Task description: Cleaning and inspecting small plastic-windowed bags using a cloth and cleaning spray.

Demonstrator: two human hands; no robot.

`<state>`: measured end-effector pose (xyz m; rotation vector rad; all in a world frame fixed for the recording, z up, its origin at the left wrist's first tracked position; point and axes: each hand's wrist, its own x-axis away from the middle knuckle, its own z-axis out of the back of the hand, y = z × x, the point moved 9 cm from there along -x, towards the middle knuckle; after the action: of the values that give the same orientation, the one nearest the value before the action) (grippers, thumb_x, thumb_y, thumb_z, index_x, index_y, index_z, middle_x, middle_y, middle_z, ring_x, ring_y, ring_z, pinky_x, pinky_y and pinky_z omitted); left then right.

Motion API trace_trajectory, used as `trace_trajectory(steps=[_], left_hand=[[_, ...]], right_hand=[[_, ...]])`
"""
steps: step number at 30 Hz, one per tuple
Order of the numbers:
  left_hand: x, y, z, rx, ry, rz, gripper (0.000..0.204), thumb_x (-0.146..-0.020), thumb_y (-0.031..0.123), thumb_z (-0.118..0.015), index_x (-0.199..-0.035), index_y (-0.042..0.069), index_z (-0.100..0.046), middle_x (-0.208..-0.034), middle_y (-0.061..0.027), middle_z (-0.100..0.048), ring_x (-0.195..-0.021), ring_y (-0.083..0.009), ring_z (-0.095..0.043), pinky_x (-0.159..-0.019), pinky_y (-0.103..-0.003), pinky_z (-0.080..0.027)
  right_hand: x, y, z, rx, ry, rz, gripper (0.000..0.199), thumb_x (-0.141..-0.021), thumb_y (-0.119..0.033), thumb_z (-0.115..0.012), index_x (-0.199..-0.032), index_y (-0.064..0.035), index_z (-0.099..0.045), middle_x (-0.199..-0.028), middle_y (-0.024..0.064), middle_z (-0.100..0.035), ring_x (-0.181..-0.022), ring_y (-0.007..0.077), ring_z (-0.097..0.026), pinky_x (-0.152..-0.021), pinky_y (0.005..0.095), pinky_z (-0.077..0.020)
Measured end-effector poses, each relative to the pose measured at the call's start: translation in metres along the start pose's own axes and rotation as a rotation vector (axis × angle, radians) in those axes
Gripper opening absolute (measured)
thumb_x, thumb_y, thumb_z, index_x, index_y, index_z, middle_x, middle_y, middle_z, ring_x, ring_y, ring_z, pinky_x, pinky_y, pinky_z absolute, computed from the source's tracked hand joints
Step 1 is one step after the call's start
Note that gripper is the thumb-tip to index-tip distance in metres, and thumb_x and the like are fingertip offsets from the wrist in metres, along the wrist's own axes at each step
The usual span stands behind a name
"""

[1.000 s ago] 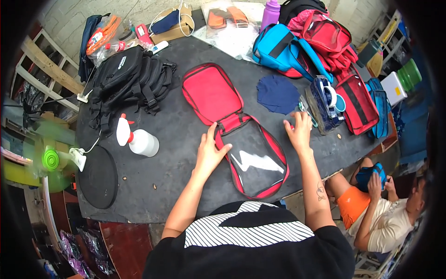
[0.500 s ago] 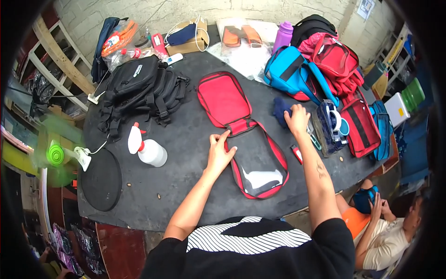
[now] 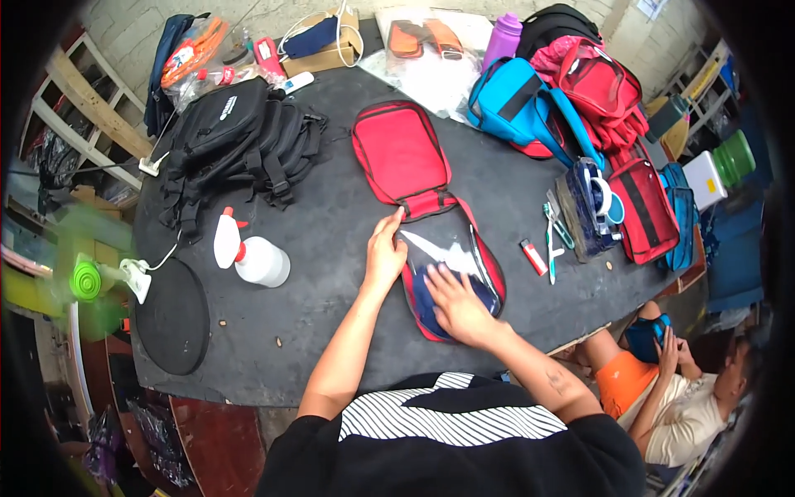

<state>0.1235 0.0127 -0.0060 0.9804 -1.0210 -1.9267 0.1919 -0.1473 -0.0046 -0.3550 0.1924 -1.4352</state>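
Note:
A red zippered case (image 3: 400,153) lies unfolded on the black tabletop, its red half farther away and its clear-windowed half (image 3: 458,257) nearer me. My left hand (image 3: 384,257) grips the left edge of the clear half, close to the joining strip. On the window is a dark blue cloth (image 3: 424,310), spread out. My right hand (image 3: 460,310) presses down on the cloth, somewhat blurred, with its fingers extended over it. A white spray bottle (image 3: 263,262) stands left of my left hand.
Black backpacks (image 3: 240,137) lie at the left, above a black disc (image 3: 171,315). To the right are a toothbrush (image 3: 551,244), a red lighter (image 3: 534,257), a clear blue-trimmed pouch (image 3: 584,211) and red and blue bags (image 3: 642,207). A person (image 3: 683,398) sits at lower right.
My right hand has brought the blue cloth from the table's right side onto the clear window. The toothbrush and its surroundings are now uncovered. My left hand stays at the case's edge.

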Motion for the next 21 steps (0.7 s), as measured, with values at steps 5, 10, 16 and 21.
trace_trajectory(steps=[5,10,16,21], left_hand=[[0.000,0.000,-0.002,-0.045,-0.124,-0.045,0.064,-0.072,-0.006,-0.052,-0.134,0.010,-0.052,-0.126,-0.0137,-0.057,-0.113,-0.0240,-0.058,-0.092,-0.029,-0.044],[-0.007,0.000,-0.012,-0.023,-0.161,-0.060,0.067,-0.072,-0.007,-0.051,-0.136,0.010,-0.050,-0.121,-0.0101,-0.057,-0.094,-0.0170,-0.059,-0.080,-0.023,-0.045],[-0.004,-0.007,-0.002,-0.114,-0.054,-0.054,0.063,-0.072,-0.006,-0.051,-0.134,0.006,-0.052,-0.118,-0.0111,-0.058,-0.087,-0.0173,-0.059,-0.077,-0.024,-0.045],[0.003,0.010,-0.005,0.087,-0.215,0.162,0.041,-0.084,0.013,-0.063,-0.124,0.008,-0.062,-0.135,-0.0121,-0.048,-0.096,-0.0224,-0.055,-0.089,-0.031,-0.043]], right_hand=[[0.017,0.011,0.004,0.014,0.075,-0.076,0.063,-0.084,-0.013,-0.055,-0.143,-0.0004,-0.034,-0.149,0.0211,-0.031,-0.140,0.0366,-0.026,-0.111,0.0575,-0.0207],[-0.059,0.044,0.026,0.129,0.340,-0.153,0.059,-0.091,-0.024,-0.049,-0.142,0.0000,-0.034,-0.149,0.0193,-0.031,-0.141,0.0332,-0.024,-0.112,0.0582,-0.0179],[0.028,-0.012,0.009,-0.142,-0.231,0.098,0.071,-0.093,-0.051,-0.045,-0.142,-0.0007,-0.037,-0.154,0.0166,-0.023,-0.145,0.0320,-0.015,-0.113,0.0598,-0.0117],[0.074,-0.015,0.053,-0.010,-0.184,0.107,0.051,-0.066,-0.021,-0.074,-0.111,-0.0035,-0.058,-0.121,0.0139,-0.056,-0.114,0.0326,-0.052,-0.091,0.0496,-0.0410]])
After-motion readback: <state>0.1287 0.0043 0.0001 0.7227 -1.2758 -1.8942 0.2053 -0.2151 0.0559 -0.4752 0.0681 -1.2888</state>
